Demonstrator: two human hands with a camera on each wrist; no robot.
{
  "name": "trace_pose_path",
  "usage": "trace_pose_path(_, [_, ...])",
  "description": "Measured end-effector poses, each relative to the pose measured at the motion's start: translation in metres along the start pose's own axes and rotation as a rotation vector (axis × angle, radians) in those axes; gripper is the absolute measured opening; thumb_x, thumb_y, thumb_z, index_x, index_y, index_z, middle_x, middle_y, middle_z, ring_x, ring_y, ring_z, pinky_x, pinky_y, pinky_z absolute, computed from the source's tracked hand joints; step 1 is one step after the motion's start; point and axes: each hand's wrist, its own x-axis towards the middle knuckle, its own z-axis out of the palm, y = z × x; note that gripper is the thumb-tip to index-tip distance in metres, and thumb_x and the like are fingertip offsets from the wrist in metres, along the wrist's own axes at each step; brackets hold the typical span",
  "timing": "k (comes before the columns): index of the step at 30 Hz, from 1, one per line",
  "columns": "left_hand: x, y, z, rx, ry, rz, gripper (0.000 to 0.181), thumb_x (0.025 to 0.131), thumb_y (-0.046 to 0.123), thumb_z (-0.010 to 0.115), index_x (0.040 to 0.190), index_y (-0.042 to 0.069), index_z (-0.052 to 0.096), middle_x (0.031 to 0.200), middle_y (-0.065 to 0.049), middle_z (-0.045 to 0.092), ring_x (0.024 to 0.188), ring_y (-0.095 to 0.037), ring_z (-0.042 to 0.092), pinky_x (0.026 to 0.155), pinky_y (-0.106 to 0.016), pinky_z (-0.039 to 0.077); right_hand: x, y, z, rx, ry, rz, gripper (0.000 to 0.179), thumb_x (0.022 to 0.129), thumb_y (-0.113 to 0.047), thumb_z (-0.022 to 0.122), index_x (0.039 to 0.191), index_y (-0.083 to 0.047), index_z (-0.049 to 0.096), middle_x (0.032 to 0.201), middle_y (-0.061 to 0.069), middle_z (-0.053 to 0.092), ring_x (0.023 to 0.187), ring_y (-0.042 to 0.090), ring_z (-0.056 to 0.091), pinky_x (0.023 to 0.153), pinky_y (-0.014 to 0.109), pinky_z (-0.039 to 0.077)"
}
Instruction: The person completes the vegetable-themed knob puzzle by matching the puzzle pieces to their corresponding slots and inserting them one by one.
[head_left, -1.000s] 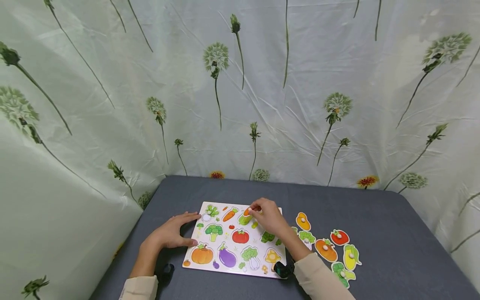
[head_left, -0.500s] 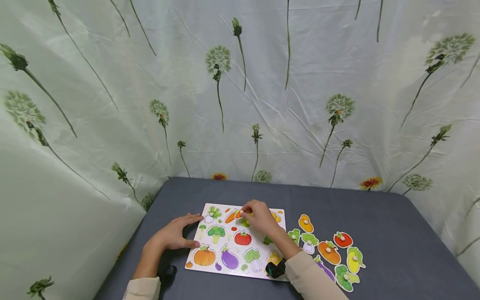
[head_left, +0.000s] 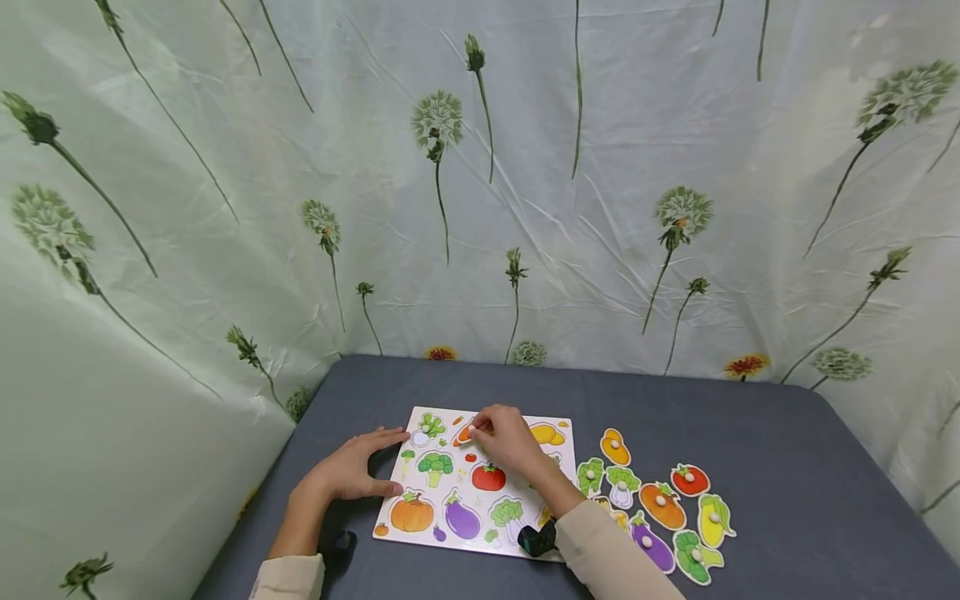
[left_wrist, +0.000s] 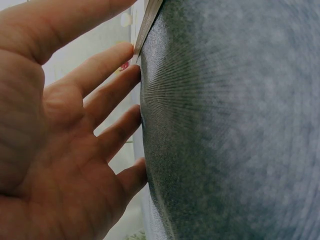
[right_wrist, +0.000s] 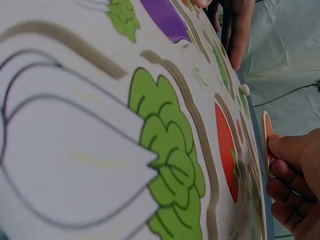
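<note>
My right hand (head_left: 506, 437) pinches an orange carrot piece (head_left: 462, 435) by its knob, close over the printed carrot at the top of the white vegetable puzzle board (head_left: 480, 493). The right wrist view shows that thin piece (right_wrist: 266, 125) nearly edge-on between thumb and fingers of the right hand (right_wrist: 295, 175). Fingers spread, my left hand (head_left: 348, 468) rests along the board's left side, fingertips and thumb at its edge. In the left wrist view, the left hand (left_wrist: 75, 130) has nothing in its palm. A turnip piece (head_left: 431, 425) with a knob sits at the board's upper left.
Right of the board lie several knobbed pieces on the dark grey table (head_left: 787, 467), among them a tomato (head_left: 686, 483), a pumpkin (head_left: 656, 510), corn (head_left: 708, 529), broccoli (head_left: 684, 546) and an eggplant (head_left: 658, 557). A flower-printed curtain (head_left: 480, 208) hangs behind.
My right hand has carried the carrot piece leftward across the board's top, from over the green printed vegetable to the printed carrot. The left hand stays at the board's edge.
</note>
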Motion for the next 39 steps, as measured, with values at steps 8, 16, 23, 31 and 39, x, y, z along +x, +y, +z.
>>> trace_pose_path(8, [0.002,-0.001,0.003,0.000,0.001,-0.004,0.090,0.072,0.049,0.087,0.152,0.025,0.054,0.162,-0.010,0.045,0.155,-0.043,0.029,0.121,-0.072,0.018,0.002,-0.003,0.008,0.038,-0.018,0.038,0.006,0.096,-0.018,0.074,0.097,-0.012,0.077,0.088,-0.004,0.069,0.076,0.006,0.057,0.070,0.023,0.051])
trace_pose_path(16, [0.003,-0.001,0.003,0.001,0.005,-0.014,0.090,0.072,0.048,0.087,0.152,0.024,0.054,0.162,-0.009,0.046,0.155,-0.042,0.029,0.122,-0.071,0.017,0.004,-0.001,0.012,0.053,-0.022,0.045,0.007,0.096,-0.017,0.074,0.098,-0.010,0.077,0.085,-0.003,0.067,0.074,0.007,0.056,0.066,0.023,0.049])
trace_pose_path(23, [0.001,-0.001,0.002,-0.008,0.008,-0.010,0.090,0.072,0.046,0.088,0.152,0.024,0.054,0.162,-0.009,0.046,0.155,-0.042,0.030,0.122,-0.071,0.016,0.006,0.001,0.015,0.059,-0.010,0.037,0.005,0.095,-0.016,0.074,0.096,-0.012,0.077,0.086,-0.003,0.067,0.076,0.007,0.056,0.069,0.023,0.049])
trace_pose_path(31, [0.000,-0.002,0.000,0.003,0.000,-0.002,0.090,0.073,0.048,0.087,0.152,0.023,0.053,0.162,-0.012,0.045,0.154,-0.044,0.030,0.122,-0.072,0.016,0.006,0.004,0.019,0.071,0.016,0.016,0.010,0.096,-0.019,0.074,0.093,-0.010,0.076,0.087,-0.003,0.067,0.079,0.009,0.055,0.072,0.023,0.049])
trace_pose_path(39, [0.001,-0.004,0.000,-0.002,0.001,-0.004,0.090,0.073,0.049,0.087,0.152,0.023,0.053,0.162,-0.012,0.045,0.154,-0.044,0.030,0.122,-0.072,0.016,0.005,0.007,0.023,0.078,0.040,-0.013,0.008,0.095,-0.017,0.074,0.095,-0.008,0.075,0.088,-0.002,0.065,0.080,0.010,0.055,0.073,0.024,0.048])
